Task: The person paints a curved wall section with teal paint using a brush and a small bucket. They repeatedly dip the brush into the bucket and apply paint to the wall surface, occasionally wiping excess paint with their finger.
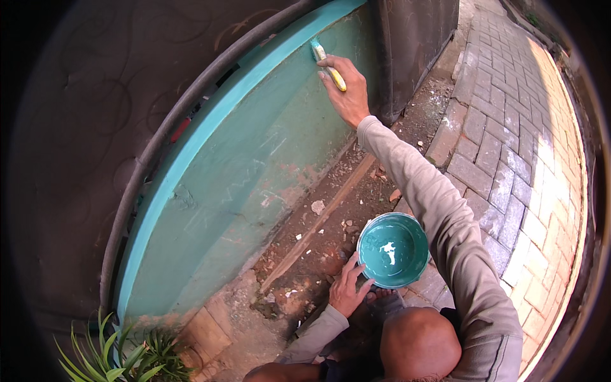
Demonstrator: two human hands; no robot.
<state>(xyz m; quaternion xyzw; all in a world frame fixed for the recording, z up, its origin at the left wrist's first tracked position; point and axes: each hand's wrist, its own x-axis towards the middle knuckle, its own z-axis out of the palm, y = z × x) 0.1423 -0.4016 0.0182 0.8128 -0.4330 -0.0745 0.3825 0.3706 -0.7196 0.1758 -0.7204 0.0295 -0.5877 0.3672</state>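
My right hand (346, 90) grips a paintbrush (329, 67) with a yellow and white handle. Its teal-wet bristles touch the low green wall (267, 143) just below the bright turquoise top edge (191, 143). Lower down, my left hand (349, 289) rests its fingers on the near left rim of a round bucket (415, 267) that holds teal paint (377, 253). The wall's face is faded, with scratches, peeling spots and bare reddish patches near its foot.
A dark metal pipe and sheet (62, 143) stand behind the wall. A wooden strip (320, 219) lies on rubble-strewn soil (334, 238) along the wall's foot. Brick paving (482, 143) runs at the right. A leafy plant (114, 355) grows at the lower left; a dark panel (420, 47) bounds the far end.
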